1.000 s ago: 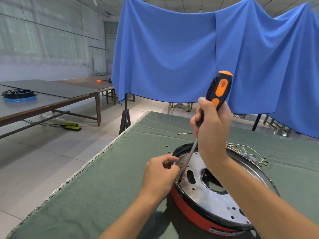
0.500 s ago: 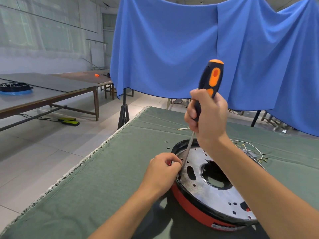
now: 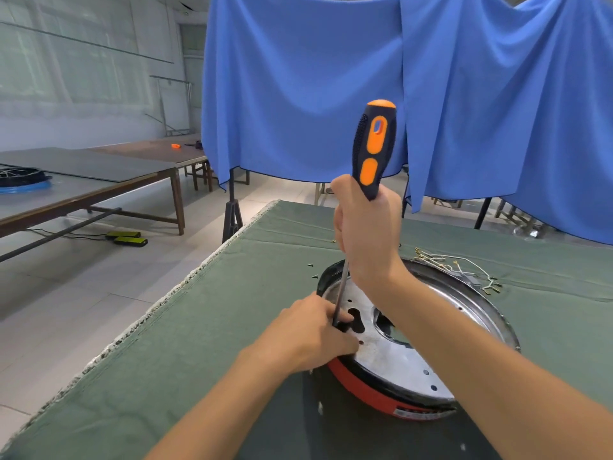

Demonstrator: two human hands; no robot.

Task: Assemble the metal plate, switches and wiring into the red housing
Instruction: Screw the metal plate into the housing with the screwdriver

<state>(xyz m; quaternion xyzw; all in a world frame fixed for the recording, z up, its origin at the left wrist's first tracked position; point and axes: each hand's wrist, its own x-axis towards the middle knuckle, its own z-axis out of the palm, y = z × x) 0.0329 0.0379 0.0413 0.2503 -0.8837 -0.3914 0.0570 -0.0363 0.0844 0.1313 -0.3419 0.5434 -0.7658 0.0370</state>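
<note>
The round red housing (image 3: pixel 365 388) lies on the green cloth, with the shiny metal plate (image 3: pixel 391 360) seated inside its black rim. My right hand (image 3: pixel 368 234) is shut on a black and orange screwdriver (image 3: pixel 373 151), held nearly upright, its shaft running down to the plate's left edge. My left hand (image 3: pixel 311 333) rests on the housing's left rim, fingers pinched around the screwdriver tip; what they hold is hidden. A bundle of white wiring (image 3: pixel 464 270) with brass terminals lies behind the housing.
Small loose screws (image 3: pixel 311 270) lie on the cloth-covered table (image 3: pixel 205 343) left of the housing. The table's left edge drops to the tiled floor. A blue curtain (image 3: pixel 331 81) hangs behind. Other tables stand far left, one carrying another round housing (image 3: pixel 23 177).
The screwdriver has swung more upright and my right hand has risen slightly. My left hand has closed tighter around the tip at the plate's edge. The camera has moved closer.
</note>
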